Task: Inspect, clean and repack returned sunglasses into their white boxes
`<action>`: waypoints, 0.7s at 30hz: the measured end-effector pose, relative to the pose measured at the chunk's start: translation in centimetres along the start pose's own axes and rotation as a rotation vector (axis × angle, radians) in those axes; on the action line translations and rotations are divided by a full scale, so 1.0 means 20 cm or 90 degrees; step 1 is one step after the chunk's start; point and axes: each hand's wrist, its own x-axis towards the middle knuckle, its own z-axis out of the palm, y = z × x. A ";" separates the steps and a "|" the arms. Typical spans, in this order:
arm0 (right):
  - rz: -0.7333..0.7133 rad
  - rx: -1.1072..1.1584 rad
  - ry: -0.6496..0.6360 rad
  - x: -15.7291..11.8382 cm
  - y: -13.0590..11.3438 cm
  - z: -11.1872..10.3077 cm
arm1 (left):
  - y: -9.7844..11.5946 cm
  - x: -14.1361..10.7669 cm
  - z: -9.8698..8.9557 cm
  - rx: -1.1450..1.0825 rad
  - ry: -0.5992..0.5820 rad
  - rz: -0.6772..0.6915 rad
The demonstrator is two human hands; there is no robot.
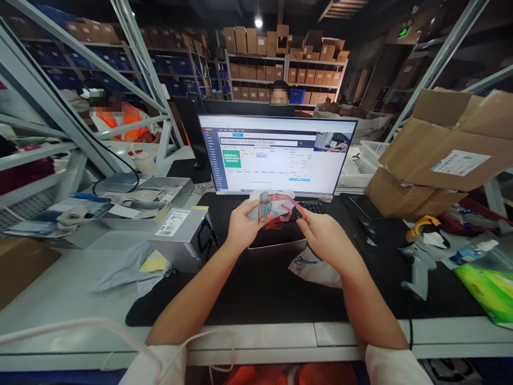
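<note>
In front of the monitor, a pair of glasses (274,206) with a pinkish-red frame and a bluish part is held up between both hands. My left hand (243,224) is closed around the left side, together with a whitish wrap behind it. My right hand (323,232) pinches the red arm at the right end. Fine detail of the glasses is blurred. Below the hands lies an open box (277,245), mostly hidden, with something red at it. A light drawstring pouch (315,270) rests by my right wrist. Left of my hands stands a grey box (180,248) with a white label.
The monitor (276,160) stands behind a keyboard. On the right are a mouse (365,229), a barcode scanner (419,270), a tape dispenser (422,229), a green pack (487,291) and cardboard boxes (444,141). Crumpled plastic (120,272) lies left. Two people are beyond the desk.
</note>
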 end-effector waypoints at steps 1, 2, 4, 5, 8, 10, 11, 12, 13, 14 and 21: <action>0.005 0.019 -0.021 -0.01 -0.01 -0.01 | 0.00 0.00 0.00 0.003 -0.002 0.005; 0.013 0.039 -0.039 -0.01 -0.02 -0.01 | 0.00 0.00 0.00 0.004 -0.001 0.009; 0.030 0.071 -0.068 -0.02 -0.04 -0.02 | 0.01 -0.01 0.01 0.006 -0.006 0.017; 0.036 0.083 -0.081 -0.02 -0.05 -0.02 | 0.01 -0.02 0.01 0.007 -0.011 0.021; 0.033 0.107 -0.113 -0.03 -0.06 -0.02 | 0.01 -0.02 0.01 0.003 -0.023 0.023; 0.035 0.115 -0.077 -0.03 -0.03 -0.02 | 0.00 -0.02 -0.01 -0.016 -0.028 0.014; 0.039 0.121 -0.032 -0.03 -0.01 -0.02 | 0.00 -0.02 -0.02 -0.034 -0.039 0.011; 0.040 0.130 0.027 -0.03 0.01 -0.02 | -0.01 -0.01 -0.03 -0.055 -0.060 0.012; 0.036 0.143 0.092 -0.02 0.04 -0.03 | -0.02 -0.01 -0.04 -0.074 -0.090 0.017; 0.025 0.156 0.150 -0.02 0.05 -0.03 | -0.02 -0.01 -0.05 -0.085 -0.126 0.026; -0.069 0.224 0.158 0.05 0.08 0.05 | 0.00 -0.04 0.00 -0.021 -0.333 0.097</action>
